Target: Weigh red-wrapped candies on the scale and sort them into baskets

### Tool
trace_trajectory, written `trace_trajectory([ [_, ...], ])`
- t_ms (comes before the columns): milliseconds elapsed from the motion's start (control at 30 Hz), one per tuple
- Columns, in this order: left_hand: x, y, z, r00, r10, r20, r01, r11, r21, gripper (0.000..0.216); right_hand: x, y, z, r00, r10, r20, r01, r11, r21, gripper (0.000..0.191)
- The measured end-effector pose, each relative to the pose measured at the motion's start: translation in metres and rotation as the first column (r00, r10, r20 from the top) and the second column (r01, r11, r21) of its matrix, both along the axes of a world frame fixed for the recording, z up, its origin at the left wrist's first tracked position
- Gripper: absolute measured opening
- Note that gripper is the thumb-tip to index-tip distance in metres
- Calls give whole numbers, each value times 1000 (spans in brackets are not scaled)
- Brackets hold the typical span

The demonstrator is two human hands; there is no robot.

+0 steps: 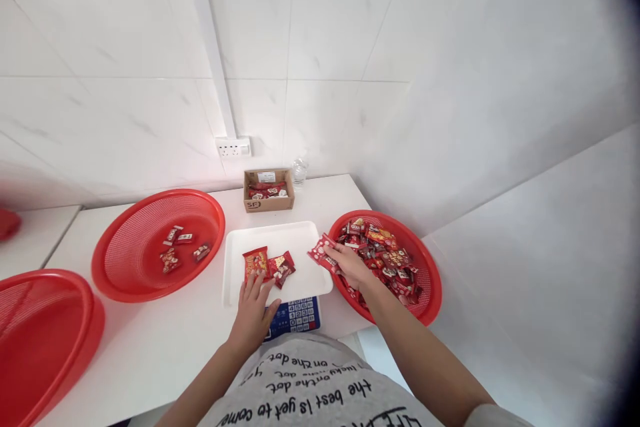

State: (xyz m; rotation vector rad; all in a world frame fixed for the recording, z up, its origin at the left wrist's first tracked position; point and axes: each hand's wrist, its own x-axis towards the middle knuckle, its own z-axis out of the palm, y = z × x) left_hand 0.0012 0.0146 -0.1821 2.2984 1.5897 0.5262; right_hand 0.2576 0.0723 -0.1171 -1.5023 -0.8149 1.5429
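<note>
My left hand (253,317) lies open with its fingers spread on the front of a white tray (305,243), its fingertips touching a red snack packet (255,261). A second red packet (283,267) lies beside that one on the tray. My right hand (349,265) is closed on another red packet (323,254), held over the gap between the tray and a red basket (429,260) full of several similar packets. The tray rests on a scale whose blue keypad (296,315) shows below it.
A red basket (120,267) at the left holds several packets. Another red basket (45,340) sits at the near left. A small cardboard box (269,200) with packets and a clear bottle (299,171) stand by the tiled wall. A wall socket (233,147) is above.
</note>
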Motion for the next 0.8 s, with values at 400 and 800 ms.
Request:
trace_trajectory([
  [400, -17, -14, -3, 999, 49, -9, -49, 997, -51, 40, -27, -4, -19, 993, -25, -115, 3, 982, -187, 37],
  [800, 5, 22, 9, 998, -7, -68, 7, 1000, -5, 55, -11, -26, -60, 554, -95, 827, -337, 883, 327, 42],
])
